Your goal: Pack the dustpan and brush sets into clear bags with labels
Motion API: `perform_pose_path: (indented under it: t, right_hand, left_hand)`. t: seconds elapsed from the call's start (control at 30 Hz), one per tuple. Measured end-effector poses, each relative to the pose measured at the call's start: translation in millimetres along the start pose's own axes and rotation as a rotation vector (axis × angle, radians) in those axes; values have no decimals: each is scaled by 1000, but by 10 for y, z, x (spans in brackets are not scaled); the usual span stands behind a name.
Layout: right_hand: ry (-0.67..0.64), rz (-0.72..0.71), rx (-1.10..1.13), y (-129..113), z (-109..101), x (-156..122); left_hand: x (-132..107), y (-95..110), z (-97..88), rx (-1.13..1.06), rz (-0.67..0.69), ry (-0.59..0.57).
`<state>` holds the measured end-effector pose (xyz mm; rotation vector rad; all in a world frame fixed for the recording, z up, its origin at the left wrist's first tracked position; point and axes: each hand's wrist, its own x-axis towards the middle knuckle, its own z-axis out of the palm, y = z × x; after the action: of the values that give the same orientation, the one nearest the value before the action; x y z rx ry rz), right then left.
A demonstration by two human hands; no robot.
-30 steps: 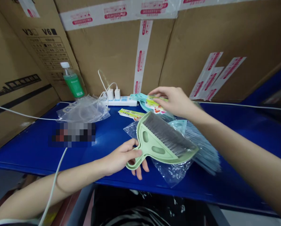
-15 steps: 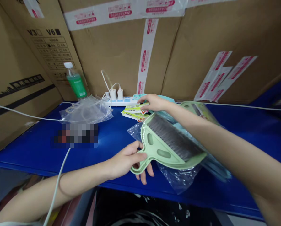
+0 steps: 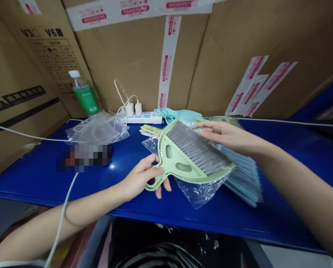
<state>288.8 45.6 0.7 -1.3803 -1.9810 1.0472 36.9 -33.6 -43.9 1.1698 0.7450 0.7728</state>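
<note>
My left hand [image 3: 145, 175] is closed around the handle of a pale green dustpan [image 3: 188, 175], held tilted above the table. A hand brush with grey bristles [image 3: 197, 149] is nested in the pan. Clear plastic wrap [image 3: 198, 191] hangs below it. My right hand [image 3: 222, 134] is at the far edge of the bristles, fingers stretched out to the left and apparently holding nothing; whether they touch the brush is unclear. Behind and to the right, a light blue brush [image 3: 243, 176] lies partly hidden. Yellow-green printed cards [image 3: 150, 130] lie beyond the dustpan, partly covered by it.
A white power strip [image 3: 142, 119] with plugged-in chargers stands along the cardboard boxes [image 3: 127, 56]. Light blue handles [image 3: 180, 113] lie beside it. At left are a green-liquid bottle [image 3: 84, 95], clear plastic bags [image 3: 99, 128] and a blurred item [image 3: 84, 156]. A white cable [image 3: 64, 208] crosses my left forearm.
My right hand has moved off the printed cards, right and towards me, to the brush's far edge. The dustpan in my left hand has shifted slightly up and left in view.
</note>
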Motion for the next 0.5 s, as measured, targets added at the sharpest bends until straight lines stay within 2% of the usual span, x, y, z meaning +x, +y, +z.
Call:
perform_pose_path:
  t: [0.13, 0.23, 0.33, 0.5]
  right_hand:
    - [-92, 115, 330, 73, 29, -98]
    - [-174, 142, 497, 75, 21, -161]
    - [-194, 142, 521, 69, -10, -215]
    - [-103, 122, 466, 58, 4, -238]
  left_hand:
    - [27, 34, -18, 7, -11, 21]
    - [42, 68, -33, 28, -29, 57]
    - [51, 113, -42, 61, -26, 99]
    - [54, 188, -43, 86, 59, 239]
